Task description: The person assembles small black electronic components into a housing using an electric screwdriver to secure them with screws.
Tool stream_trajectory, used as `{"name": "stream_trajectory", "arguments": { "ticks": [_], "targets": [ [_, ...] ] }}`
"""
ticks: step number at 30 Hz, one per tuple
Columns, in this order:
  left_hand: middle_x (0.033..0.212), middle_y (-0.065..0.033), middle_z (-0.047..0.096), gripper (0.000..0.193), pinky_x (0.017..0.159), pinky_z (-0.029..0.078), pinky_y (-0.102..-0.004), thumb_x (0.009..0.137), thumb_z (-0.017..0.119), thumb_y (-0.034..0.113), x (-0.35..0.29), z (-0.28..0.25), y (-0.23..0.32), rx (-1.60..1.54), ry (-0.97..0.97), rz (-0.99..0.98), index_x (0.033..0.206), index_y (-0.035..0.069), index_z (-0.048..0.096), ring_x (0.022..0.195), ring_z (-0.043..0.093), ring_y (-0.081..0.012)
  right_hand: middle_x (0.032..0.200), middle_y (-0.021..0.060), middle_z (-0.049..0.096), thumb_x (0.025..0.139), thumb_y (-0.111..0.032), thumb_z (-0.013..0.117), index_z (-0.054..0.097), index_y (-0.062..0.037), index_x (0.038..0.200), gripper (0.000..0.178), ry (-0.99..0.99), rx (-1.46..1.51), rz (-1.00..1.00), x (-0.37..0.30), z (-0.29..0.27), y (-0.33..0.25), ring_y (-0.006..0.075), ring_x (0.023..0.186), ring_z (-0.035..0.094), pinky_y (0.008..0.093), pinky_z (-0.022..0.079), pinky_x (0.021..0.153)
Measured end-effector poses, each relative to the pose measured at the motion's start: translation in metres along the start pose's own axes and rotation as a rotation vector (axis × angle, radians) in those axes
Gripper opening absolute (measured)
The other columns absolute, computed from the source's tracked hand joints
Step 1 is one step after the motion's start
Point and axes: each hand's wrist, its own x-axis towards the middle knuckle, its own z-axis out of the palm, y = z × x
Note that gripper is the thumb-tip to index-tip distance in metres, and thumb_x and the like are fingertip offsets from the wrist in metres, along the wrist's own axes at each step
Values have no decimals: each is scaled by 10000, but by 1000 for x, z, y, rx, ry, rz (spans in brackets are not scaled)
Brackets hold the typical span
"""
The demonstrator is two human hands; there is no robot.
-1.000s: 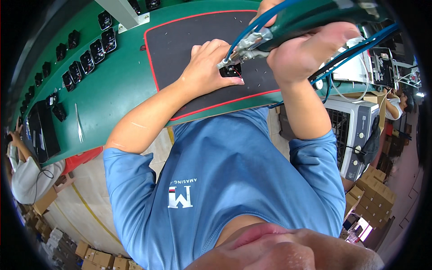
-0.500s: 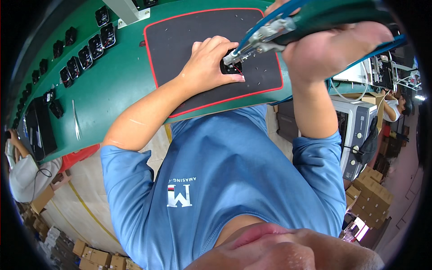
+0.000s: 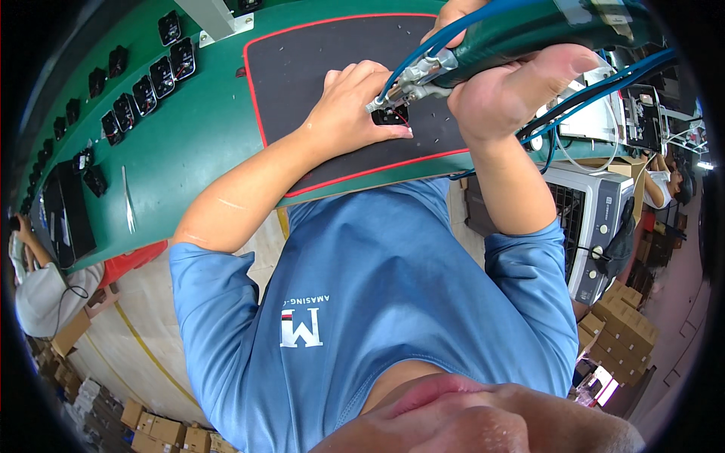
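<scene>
My left hand (image 3: 349, 106) rests on the black mat (image 3: 302, 68) with red edging. Its thumb and fingers are closed around a small black housing (image 3: 393, 115), in which a thin red wire shows. Wrapped round a green-bodied power screwdriver (image 3: 521, 41) with blue hoses is my right hand (image 3: 502, 90). The screwdriver's metal nose slants down to the left, and its tip is over the housing beside my left fingers. The tip's exact contact point is hidden. Several tiny screws (image 3: 445, 115) lie scattered on the mat.
On the green table (image 3: 189, 136), black housings (image 3: 143, 94) stand in rows at left. Tweezers (image 3: 128, 200) and a black tray (image 3: 68, 215) lie nearer. A metal post (image 3: 213, 19) rises behind. Blue hoses (image 3: 596, 94) cross at right, above a grey-white machine (image 3: 593, 230). Another person (image 3: 57, 294) sits at left.
My right hand and the screwdriver have shifted left, and the tip has moved slightly left over the housing. My left hand and the housing have hardly moved.
</scene>
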Motion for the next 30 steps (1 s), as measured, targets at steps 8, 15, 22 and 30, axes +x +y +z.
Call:
{"name": "stream_trajectory", "arguments": {
  "ticks": [8, 15, 22, 30],
  "targets": [
    [1181, -52, 614, 714, 966, 368, -405, 654, 936, 431, 2, 0, 1, -13, 4, 2, 1231, 109, 666, 1158, 561, -277, 761, 79, 583, 940, -854, 289, 589, 47, 1122, 967, 112, -47, -2, -3, 7, 2, 145, 586, 513, 246, 405, 561],
    [1167, -57, 613, 716, 953, 381, -411, 640, 939, 444, 3, -3, -6, -45, -16, -3, 1202, 97, 664, 1133, 574, -287, 829, 67, 580, 849, -928, 369, 578, -19, 1186, 992, -15, 208, 150, -13, -5, 9, 155, 612, 545, 263, 437, 560],
    [1287, -123, 595, 805, 1019, 361, -435, 742, 889, 358, 13, -49, 19, 36, -155, -35, 1422, 94, 548, 1219, 559, -310, 857, 76, 527, 885, -866, 381, 528, -56, 1296, 921, -162, 236, 204, 78, -56, -53, 184, 757, 521, 354, 480, 686],
    [1328, -132, 587, 733, 1042, 444, -508, 727, 851, 200, -10, -274, -66, 792, 98, -383, 1394, 103, 561, 1249, 583, -349, 737, 65, 545, 958, -822, 297, 530, 37, 1301, 954, -205, -76, 211, 51, -66, -71, 147, 578, 511, 283, 451, 519]
  ]
}}
